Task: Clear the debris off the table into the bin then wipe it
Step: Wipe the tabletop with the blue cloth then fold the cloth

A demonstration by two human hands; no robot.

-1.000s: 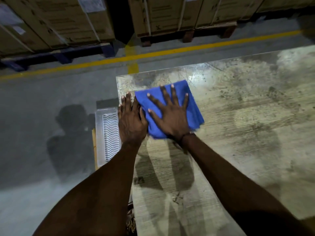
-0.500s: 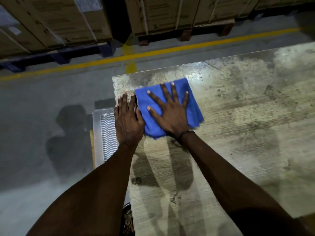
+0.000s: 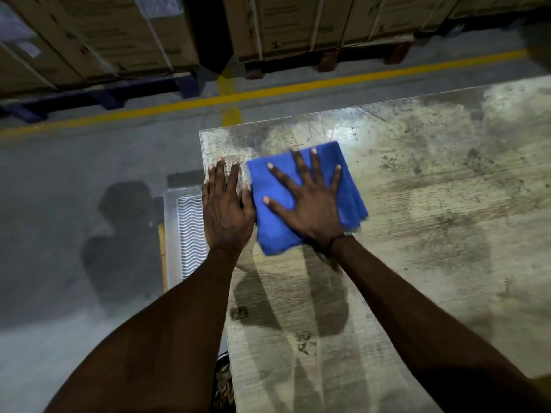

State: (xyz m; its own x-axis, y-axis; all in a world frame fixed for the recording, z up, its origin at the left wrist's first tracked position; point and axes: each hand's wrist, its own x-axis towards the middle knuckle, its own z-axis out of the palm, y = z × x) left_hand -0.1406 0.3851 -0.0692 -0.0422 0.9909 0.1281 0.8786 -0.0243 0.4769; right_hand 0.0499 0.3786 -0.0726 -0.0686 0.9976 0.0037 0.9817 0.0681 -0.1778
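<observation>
A folded blue cloth [image 3: 351, 189] lies flat near the far left corner of the stained, worn table [image 3: 432, 219]. My right hand [image 3: 307, 201] presses down on the cloth with fingers spread wide. My left hand [image 3: 226, 207] lies flat on the table's left edge, right beside the cloth, fingers straight and together. A small patch of debris [image 3: 304, 342] sits on the table nearer to me, between my forearms. At the bottom, under the table's left edge, a dark bin rim [image 3: 222, 380] with scraps inside shows partly.
A clear plastic tray with a wavy white insert [image 3: 187, 234] sits below the table's left edge. Beyond the table run a grey floor and a yellow line [image 3: 268, 95]. Cardboard boxes on pallets [image 3: 298, 28] stand at the back.
Both hands and the cloth have slid a little toward the table's far edge. The left hand's fingers now reach farther up along the left edge.
</observation>
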